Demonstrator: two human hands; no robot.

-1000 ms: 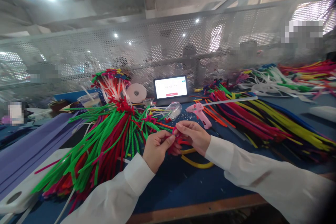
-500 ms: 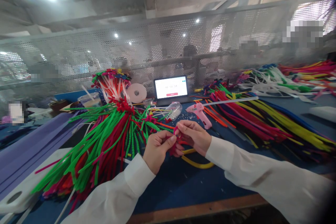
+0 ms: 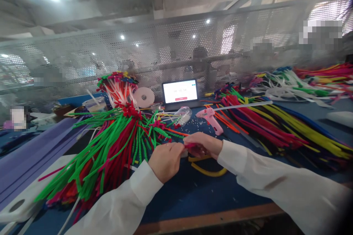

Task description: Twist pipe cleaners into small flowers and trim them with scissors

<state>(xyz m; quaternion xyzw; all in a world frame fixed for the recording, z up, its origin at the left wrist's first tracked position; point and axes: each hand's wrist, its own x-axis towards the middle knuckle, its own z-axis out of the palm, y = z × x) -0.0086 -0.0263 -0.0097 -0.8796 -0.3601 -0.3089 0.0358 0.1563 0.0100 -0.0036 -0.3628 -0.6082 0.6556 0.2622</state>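
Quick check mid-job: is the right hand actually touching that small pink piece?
Touching. The head view shows the right hand curled over the pink piece, fingers against it with no visible gap.

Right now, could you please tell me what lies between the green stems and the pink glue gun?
In the head view, a clear plastic container lies between them, with small red pieces nearer the green stems and white bits nearer the glue gun.

Our left arm point(image 3: 118, 205) and right arm point(image 3: 270, 181) reach inward; our left hand point(image 3: 166, 161) and right hand point(image 3: 204, 143) meet closely, fingers curled in, knuckles up.
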